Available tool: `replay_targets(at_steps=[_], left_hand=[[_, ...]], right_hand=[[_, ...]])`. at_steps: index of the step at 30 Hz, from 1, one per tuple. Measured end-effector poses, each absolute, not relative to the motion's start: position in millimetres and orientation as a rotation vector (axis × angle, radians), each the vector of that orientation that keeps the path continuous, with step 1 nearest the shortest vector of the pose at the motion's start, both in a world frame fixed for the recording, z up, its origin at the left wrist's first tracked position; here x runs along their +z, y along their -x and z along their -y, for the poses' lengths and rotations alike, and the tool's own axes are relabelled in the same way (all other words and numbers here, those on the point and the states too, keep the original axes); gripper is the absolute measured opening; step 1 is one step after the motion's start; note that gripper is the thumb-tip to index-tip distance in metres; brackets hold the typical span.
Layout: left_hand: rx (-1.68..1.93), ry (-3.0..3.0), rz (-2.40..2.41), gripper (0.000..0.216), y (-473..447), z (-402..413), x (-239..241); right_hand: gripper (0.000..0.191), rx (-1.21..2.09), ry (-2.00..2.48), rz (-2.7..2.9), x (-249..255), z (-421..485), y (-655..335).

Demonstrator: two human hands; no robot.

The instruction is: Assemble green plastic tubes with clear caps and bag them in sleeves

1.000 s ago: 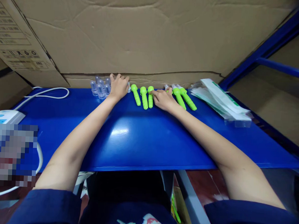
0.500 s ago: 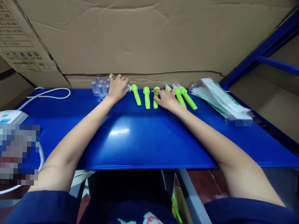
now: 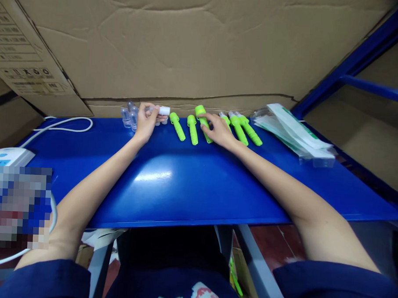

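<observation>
My left hand [image 3: 146, 121] is closed round a small clear bottle with a white end [image 3: 164, 111], which points right. Beside that hand stand several clear plastic bottles [image 3: 133, 118]. My right hand [image 3: 218, 130] grips a lime-green torch-shaped piece [image 3: 200, 110], its wide ringed head raised and its ribbed handle slanting down under my fingers. Between my hands lie two more green torch-shaped pieces [image 3: 192, 130], apart from each other. Just right of my right hand, several green pieces with clear tips [image 3: 238, 129] lie side by side.
Plastic bags and white-green packaging [image 3: 295, 133] lie at the right of the blue table [image 3: 170, 196]. A white power strip [image 3: 12, 157] with a looping cord sits at the left. Cardboard [image 3: 190, 47] walls the back, and a blue metal frame [image 3: 376, 88] rises at the right.
My left hand has lifted a bottle from the group, its white end now showing. My right hand has closed on a green torch-shaped piece and tilted its head up and left.
</observation>
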State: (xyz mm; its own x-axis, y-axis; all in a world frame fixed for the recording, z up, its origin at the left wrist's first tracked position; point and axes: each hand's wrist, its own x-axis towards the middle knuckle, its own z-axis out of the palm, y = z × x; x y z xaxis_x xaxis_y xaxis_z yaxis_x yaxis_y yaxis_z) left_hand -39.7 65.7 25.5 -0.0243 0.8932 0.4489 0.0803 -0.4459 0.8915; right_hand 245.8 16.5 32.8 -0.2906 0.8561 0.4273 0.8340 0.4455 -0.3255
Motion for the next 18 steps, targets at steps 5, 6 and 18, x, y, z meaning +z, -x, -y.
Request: replay_targets(at_steps=[5, 6, 18], left_hand=[[1.614, -1.532, -1.059, 0.058, 52.2, -61.2, 13.7], [1.602, -1.56, -1.058, 0.061, 52.2, -59.3, 12.8], [1.527, -1.707, -1.054, 0.069, 31.4, -34.4, 11.4]], right_hand=[[0.054, -0.095, 1.126, 2.299, 27.6, -9.9, -238.4], [0.054, -0.128, 1.109, 2.336, 27.3, -7.9, -235.9], [0.047, -0.359, 1.047, 2.459, 33.3, 3.8, -224.5]])
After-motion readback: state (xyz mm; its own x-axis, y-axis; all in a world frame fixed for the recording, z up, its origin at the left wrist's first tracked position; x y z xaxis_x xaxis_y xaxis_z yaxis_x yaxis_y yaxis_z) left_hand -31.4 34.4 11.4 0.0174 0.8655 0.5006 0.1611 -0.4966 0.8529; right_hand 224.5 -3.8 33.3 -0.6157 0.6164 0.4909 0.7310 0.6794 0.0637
